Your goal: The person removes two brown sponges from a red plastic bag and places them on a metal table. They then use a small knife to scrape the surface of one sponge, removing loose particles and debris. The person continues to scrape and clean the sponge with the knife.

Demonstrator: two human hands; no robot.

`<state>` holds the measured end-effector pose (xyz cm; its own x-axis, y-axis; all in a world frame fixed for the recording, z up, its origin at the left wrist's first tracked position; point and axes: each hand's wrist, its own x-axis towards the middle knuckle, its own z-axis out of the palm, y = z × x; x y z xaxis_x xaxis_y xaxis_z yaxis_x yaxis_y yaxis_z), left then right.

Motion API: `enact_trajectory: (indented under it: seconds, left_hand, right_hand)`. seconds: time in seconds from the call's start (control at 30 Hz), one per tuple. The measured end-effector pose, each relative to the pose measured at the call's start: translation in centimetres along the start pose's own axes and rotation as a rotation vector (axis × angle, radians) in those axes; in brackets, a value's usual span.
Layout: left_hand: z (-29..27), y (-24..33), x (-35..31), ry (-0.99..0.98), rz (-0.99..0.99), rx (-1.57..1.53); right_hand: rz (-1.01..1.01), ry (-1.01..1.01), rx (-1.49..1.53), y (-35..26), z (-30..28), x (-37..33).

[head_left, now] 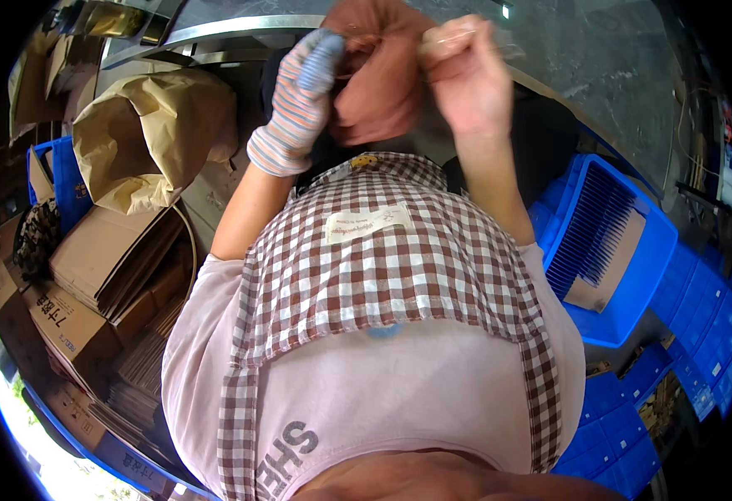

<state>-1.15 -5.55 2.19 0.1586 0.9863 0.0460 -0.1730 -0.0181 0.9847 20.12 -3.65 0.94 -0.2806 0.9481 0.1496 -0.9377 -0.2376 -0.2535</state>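
A reddish-brown cloth (pixel 382 92), bunched and smeared by motion, hangs between my two hands at the front edge of the grey table. My left hand (pixel 299 100) wears a striped knitted glove with bluish fingertips, and its fingers close on the left side of the cloth. Bare, my right hand (pixel 470 79) is raised at the cloth's right side with its fingers drawn together in a pinch. Something clear and shiny shows by those fingertips, too blurred to name. A brown-and-white checked apron (pixel 391 267) covers my front and lap.
The grey tabletop (pixel 600 75) spreads ahead and to the right. At my right stands a blue plastic crate (pixel 662 250) with a cardboard piece inside, near more blue boxes (pixel 612 442). On my left are a crumpled tan paper bag (pixel 161 125) and stacked flat cartons (pixel 103 259).
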Motion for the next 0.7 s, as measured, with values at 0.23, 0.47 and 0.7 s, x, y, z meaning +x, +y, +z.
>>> enact_trajectory:
  seconds: [0.23,0.47,0.7]
  left_hand:
    - [-1.2,-2.6,0.5,0.048,-0.083,-0.259]
    - [0.2,-0.6,-0.1,-0.174,-0.184,-0.226]
    - [0.9,0.3,0.0,-0.165,0.163,0.101]
  right_hand:
    - [-0.067,-0.034,-0.288,-1.9,1.9,-0.3]
    - [-0.146,-0.157,-0.483,1.7,2.8,0.8]
    - [0.074,-0.145,-0.383,-2.1,1.7,0.5]
